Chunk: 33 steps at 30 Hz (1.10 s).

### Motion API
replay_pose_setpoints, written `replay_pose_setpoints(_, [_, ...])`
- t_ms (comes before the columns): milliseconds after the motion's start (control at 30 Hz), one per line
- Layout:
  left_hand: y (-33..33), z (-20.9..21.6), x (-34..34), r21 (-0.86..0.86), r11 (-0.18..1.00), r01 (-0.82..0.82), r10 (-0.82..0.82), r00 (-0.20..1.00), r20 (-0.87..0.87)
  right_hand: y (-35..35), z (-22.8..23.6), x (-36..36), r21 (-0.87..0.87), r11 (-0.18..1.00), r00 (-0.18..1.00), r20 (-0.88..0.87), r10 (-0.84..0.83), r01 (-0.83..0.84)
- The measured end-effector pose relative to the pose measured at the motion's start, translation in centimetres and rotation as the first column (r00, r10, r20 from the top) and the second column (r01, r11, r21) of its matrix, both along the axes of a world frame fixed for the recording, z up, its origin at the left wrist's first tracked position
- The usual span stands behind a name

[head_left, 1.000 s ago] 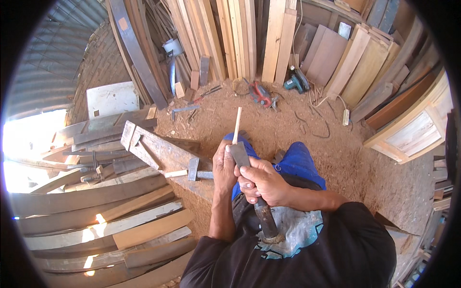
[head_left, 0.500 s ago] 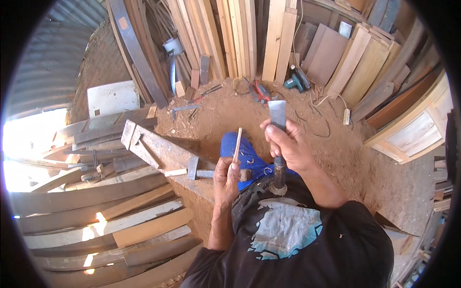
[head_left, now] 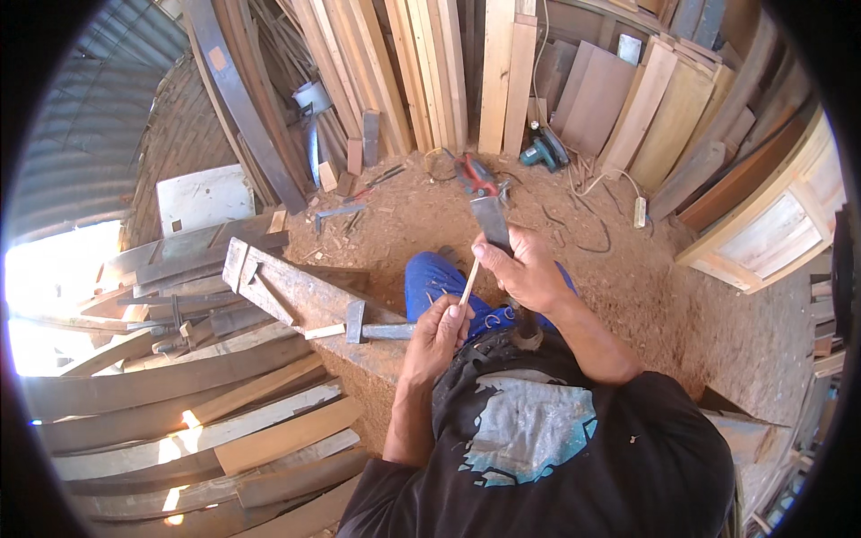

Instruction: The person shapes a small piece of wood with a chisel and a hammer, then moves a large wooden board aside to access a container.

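Note:
Between thumb and fingers, my left hand [head_left: 441, 330] pinches a thin wooden stick [head_left: 469, 280], its upper end tilted to the right. My right hand [head_left: 529, 276] is wrapped round a wide chisel [head_left: 491, 220], blade up and dark handle [head_left: 526, 334] down near my shirt. The stick's tip meets or nearly meets the chisel beside my right thumb. A hammer [head_left: 356, 321] lies on the worn plank bench [head_left: 314, 291] left of my legs, its handle running under my left wrist. A short pale wood offcut [head_left: 325, 332] lies by its head.
Stacked boards [head_left: 260, 444] fill the left side. Upright planks [head_left: 498, 81] lean along the back. A red power tool [head_left: 475, 175], a teal circular saw [head_left: 543, 151] and its cable lie on the sawdust floor. A metal square [head_left: 339, 212] rests farther left; a framed wooden panel [head_left: 776, 233] stands right.
My hands have come together: the chisel has moved left and down, and the stick has tilted right toward it. My left hand has shifted slightly right.

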State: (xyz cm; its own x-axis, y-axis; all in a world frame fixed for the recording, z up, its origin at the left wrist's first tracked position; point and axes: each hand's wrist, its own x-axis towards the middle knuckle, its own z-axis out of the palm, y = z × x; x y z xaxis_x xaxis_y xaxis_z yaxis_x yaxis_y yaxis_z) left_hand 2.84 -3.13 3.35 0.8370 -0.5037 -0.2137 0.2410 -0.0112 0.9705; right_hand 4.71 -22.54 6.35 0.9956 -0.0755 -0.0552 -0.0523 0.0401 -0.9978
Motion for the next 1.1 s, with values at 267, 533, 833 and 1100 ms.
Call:
replay_pose_setpoints(267, [0.1,-2.3,1.5,-0.247,0.946,-0.209,0.160,0.966,-0.205,2.7,0.5,-2.0,0.793,0.605,0.970,-0.198,0.143,0.072])
replay_pose_setpoints(533, [0.7,-1.6,1.8,0.057,0.978,-0.198,0.167,0.923,0.346,5.4,2.3,-4.5,0.776,0.627,0.880,-0.244,0.408,-0.076])
replay_pose_setpoints(833, [0.9,0.6,-0.6,0.145,0.966,-0.215,0.121,0.868,0.481,3.7,3.1,-5.6,0.782,0.624,0.910,-0.259,0.324,0.000])
replay_pose_setpoints(1100, [5.6,-1.7,-2.7,0.267,0.955,-0.132,0.033,0.938,0.346,-4.6,3.8,-2.9,0.296,0.953,0.998,-0.021,-0.051,0.055])
